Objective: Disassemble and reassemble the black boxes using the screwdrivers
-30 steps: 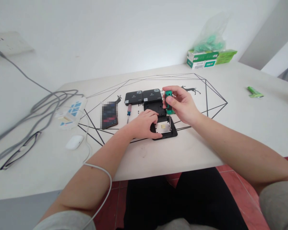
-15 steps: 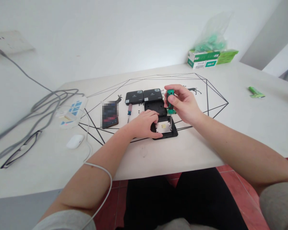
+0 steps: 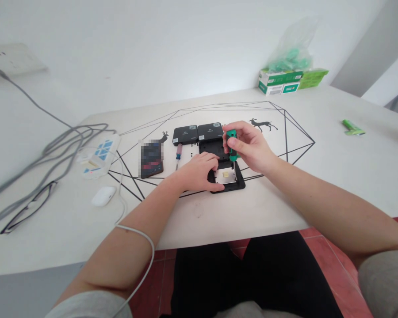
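An opened black device casing (image 3: 240,180) lies flat on the table, with a silvery plate (image 3: 221,177) bearing a small yellowish square inside it. My left hand (image 3: 199,171) grips the casing's left side, thumb along the near edge and fingers at the far edge. In my right hand (image 3: 252,143) is a green-and-black screwdriver (image 3: 232,148), its shaft pointing down to the plate's right side. Whether the tip sits in a screw is too small to tell. Just behind the casing lies an empty black shell (image 3: 212,149), partly covered by my hands.
Two closed black boxes (image 3: 185,134) stand side by side behind the shell. A second screwdriver (image 3: 179,152) and a phone (image 3: 151,159) lie left. Further left are a power strip (image 3: 102,154), white earbud case (image 3: 103,195), glasses (image 3: 29,207) and cables. Green-white cartons (image 3: 281,78) stand at back right.
My right hand has shifted slightly left, and the screwdriver's handle now leans further left. My left hand and the casing have stayed in place.
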Demonstrator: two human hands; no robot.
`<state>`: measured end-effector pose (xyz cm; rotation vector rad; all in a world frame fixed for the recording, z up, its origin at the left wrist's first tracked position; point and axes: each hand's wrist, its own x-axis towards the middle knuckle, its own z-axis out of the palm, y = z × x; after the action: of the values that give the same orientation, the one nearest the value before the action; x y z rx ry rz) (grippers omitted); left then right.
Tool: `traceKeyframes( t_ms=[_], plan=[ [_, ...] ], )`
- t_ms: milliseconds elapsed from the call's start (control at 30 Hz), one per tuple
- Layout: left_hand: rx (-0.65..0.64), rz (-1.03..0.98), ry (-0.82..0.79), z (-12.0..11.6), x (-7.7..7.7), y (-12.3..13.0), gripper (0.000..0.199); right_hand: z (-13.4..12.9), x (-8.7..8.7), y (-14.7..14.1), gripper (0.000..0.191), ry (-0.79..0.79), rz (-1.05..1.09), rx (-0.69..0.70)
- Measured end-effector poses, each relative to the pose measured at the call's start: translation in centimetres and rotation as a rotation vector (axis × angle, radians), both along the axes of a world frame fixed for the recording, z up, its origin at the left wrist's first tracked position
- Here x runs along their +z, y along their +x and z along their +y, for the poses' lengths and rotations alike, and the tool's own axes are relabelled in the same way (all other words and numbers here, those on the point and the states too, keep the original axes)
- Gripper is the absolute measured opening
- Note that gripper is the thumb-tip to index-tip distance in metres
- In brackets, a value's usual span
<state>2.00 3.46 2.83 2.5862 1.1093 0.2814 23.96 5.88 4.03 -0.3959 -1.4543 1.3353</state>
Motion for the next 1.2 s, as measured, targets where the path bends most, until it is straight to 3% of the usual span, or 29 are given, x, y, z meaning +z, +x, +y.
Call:
traceKeyframes(
  t_ms=[300,667,800,1033,1200],
  plan=[
    [0.002,0.01,-0.004,0.1,0.0,-0.1,0.05,0.2,1.1,1.4,0.036,-0.165,-0.013,0.301],
    [-0.013,0.001,-0.019,0.0,0.1,0.0,0.047,0.0,1.2,1.2,0.034,-0.252,0.011,0.504],
    [-0.009,0.0,-0.021,0.0,0.1,0.0,0.047,0.1,1.4,1.3,0.037,-0.236,0.057,0.508],
    [-0.007,0.014,0.011,0.1,0.0,0.0,0.049,0.1,1.4,1.6,0.041,-0.188,0.086,0.385],
    [-0.01,0.009,-0.004,0.1,0.0,0.0,0.05,0.2,1.2,1.6,0.038,-0.224,0.058,0.438]
  ],
)
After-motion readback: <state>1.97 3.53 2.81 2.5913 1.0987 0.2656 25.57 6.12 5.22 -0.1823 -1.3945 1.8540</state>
